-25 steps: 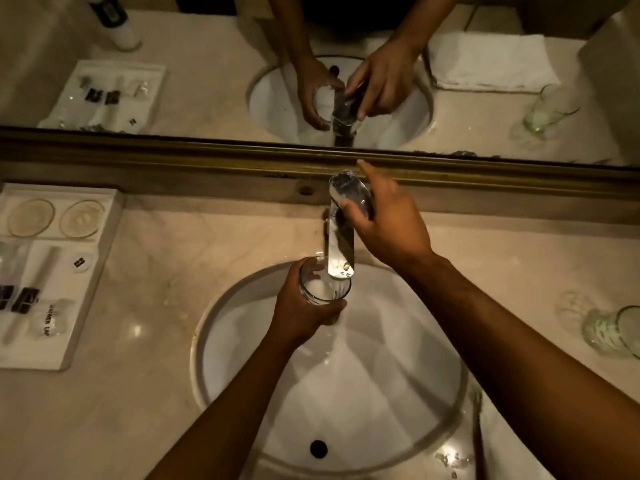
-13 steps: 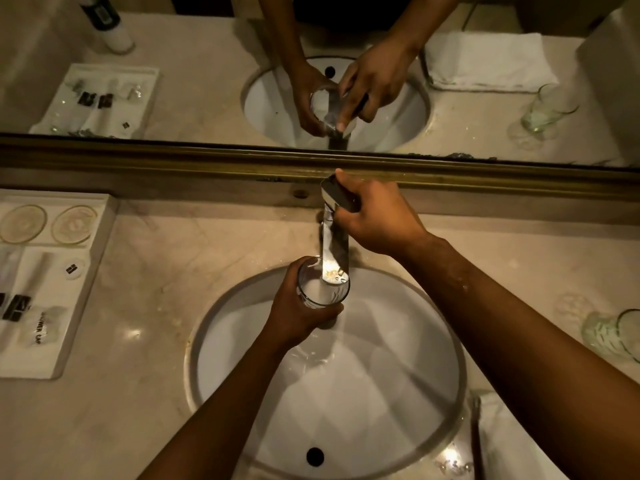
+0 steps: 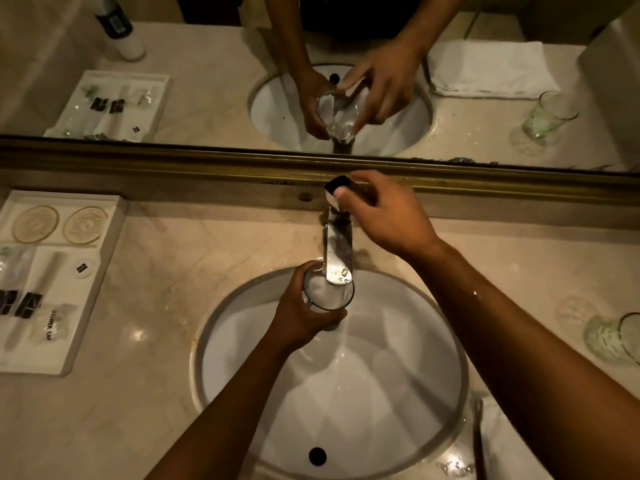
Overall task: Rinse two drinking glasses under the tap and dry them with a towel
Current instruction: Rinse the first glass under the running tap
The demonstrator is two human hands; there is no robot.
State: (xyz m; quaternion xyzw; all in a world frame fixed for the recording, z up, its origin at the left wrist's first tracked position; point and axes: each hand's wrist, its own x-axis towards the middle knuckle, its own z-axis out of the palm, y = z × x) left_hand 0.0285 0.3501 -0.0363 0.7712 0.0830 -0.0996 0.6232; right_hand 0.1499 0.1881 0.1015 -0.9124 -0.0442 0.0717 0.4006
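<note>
My left hand (image 3: 301, 317) grips a clear drinking glass (image 3: 327, 294) upright under the spout of the chrome tap (image 3: 338, 251), over the white sink (image 3: 381, 393). The glass looks filled with water. My right hand (image 3: 384, 216) rests on the tap's lever (image 3: 337, 192) at the back, thumb on its top. A second glass (image 3: 614, 341) with a greenish tint stands on the counter at the right edge, apart from both hands. A white towel (image 3: 498, 445) lies at the sink's front right, mostly hidden by my right forearm.
A white amenity tray (image 3: 52, 282) with coasters and small packets sits on the marble counter (image 3: 156, 271) at left. A gold-framed mirror (image 3: 207, 98) runs along the back wall and reflects the sink, hands, towel and glass.
My right hand has pushed the tap lever down and back, fingers now spread over it. The glass stays under the spout in my left hand and has filled with water.
</note>
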